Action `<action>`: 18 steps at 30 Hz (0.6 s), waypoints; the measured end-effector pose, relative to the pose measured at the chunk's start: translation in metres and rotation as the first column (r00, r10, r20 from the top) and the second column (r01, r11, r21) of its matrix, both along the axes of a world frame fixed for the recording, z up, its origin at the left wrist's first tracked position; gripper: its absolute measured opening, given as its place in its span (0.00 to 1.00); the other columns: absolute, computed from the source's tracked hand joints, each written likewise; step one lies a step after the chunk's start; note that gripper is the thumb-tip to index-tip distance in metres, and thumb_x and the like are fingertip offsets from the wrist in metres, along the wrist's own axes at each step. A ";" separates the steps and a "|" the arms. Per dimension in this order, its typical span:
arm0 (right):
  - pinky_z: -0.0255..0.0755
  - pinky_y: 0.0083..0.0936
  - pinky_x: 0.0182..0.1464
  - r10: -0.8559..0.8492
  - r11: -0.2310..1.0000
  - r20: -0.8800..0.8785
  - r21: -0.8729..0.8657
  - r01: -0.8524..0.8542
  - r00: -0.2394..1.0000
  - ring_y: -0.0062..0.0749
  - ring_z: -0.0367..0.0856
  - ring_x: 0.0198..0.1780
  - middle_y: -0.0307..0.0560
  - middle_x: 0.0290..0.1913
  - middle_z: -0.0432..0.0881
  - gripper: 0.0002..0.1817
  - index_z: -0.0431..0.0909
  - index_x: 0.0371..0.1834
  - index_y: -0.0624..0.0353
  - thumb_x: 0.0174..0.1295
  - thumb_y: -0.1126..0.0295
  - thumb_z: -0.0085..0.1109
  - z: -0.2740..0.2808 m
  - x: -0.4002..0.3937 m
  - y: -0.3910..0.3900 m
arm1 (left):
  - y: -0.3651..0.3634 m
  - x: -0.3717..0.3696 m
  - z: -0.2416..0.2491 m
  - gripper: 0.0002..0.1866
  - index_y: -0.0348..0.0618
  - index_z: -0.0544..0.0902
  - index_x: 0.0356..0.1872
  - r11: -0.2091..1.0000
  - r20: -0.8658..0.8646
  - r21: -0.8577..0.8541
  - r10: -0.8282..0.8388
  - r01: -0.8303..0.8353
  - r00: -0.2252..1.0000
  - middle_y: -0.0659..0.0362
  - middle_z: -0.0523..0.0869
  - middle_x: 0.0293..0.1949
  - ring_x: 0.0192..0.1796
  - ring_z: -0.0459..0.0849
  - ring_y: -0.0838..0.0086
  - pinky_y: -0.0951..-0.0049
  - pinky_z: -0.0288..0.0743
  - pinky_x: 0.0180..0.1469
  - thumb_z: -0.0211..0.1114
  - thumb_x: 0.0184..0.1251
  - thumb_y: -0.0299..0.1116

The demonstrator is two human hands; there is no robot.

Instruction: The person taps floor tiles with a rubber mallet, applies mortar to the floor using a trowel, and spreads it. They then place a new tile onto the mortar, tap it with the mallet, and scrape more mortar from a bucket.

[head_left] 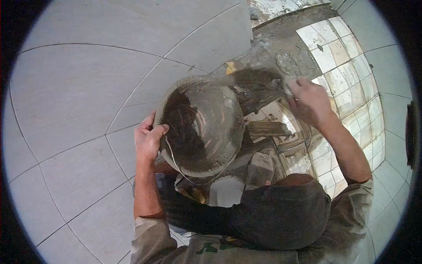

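Observation:
My left hand [148, 137] is closed on the left rim of a mortar-caked bucket [235, 119], thumb over the edge. The bucket is tipped so that its inside shows, smeared with wet grey mortar. A thin wire handle [176, 160] hangs down its near side. To the right, my right hand [310, 100] is closed round the handle of what looks like a trowel [257, 75]. Its dark blade is blurred and points left toward the bucket's far rim. A patch of wet mortar [296, 61] lies on the floor just beyond this hand.
White patterned floor tiles [347, 48] run along the right side, with bare, mortar-streaked floor [281, 39] beside them. Large pale tiles [79, 97] cover the left side. A yellow piece [231, 67] lies behind the bucket. My knee in dark trousers [281, 215] is close below.

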State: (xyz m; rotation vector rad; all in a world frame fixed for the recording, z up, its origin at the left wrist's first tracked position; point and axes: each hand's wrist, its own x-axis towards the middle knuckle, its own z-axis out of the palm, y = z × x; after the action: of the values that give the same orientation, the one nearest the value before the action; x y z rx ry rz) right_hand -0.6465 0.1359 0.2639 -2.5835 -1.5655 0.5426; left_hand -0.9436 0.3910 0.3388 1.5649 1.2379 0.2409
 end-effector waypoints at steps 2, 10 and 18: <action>0.77 0.41 0.42 0.180 0.958 0.197 0.188 -0.217 0.964 0.49 0.81 0.41 0.51 0.37 0.75 0.13 0.70 0.46 0.58 0.59 0.70 0.55 -0.005 -0.010 0.007 | 0.001 0.007 -0.006 0.27 0.24 0.76 0.56 0.993 -0.075 0.026 -0.113 0.116 0.991 0.57 0.85 0.44 0.42 0.80 0.76 0.77 0.73 0.48 0.60 0.50 0.22; 0.78 0.32 0.45 0.345 0.933 0.161 -0.168 -0.319 0.925 0.41 0.83 0.45 0.51 0.40 0.81 0.13 0.70 0.44 0.62 0.58 0.70 0.56 -0.012 -0.048 0.060 | 0.000 0.027 -0.003 0.26 0.24 0.79 0.53 0.937 -0.328 0.166 -0.242 0.308 0.913 0.59 0.86 0.36 0.37 0.80 0.77 0.76 0.75 0.44 0.61 0.50 0.27; 0.80 0.40 0.40 0.319 0.947 -0.097 0.004 -0.320 0.943 0.47 0.85 0.41 0.56 0.34 0.83 0.09 0.75 0.38 0.64 0.55 0.73 0.56 -0.051 -0.079 0.042 | 0.012 0.017 0.004 0.24 0.28 0.82 0.50 0.969 -0.237 0.177 -0.130 0.174 0.963 0.58 0.86 0.35 0.35 0.81 0.77 0.76 0.76 0.42 0.61 0.49 0.26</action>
State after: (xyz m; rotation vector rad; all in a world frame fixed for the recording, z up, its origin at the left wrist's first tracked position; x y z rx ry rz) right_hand -0.7257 0.1782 0.2130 -2.2806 -1.9650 0.6902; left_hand -0.9265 0.4035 0.3424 1.8910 1.2874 0.0897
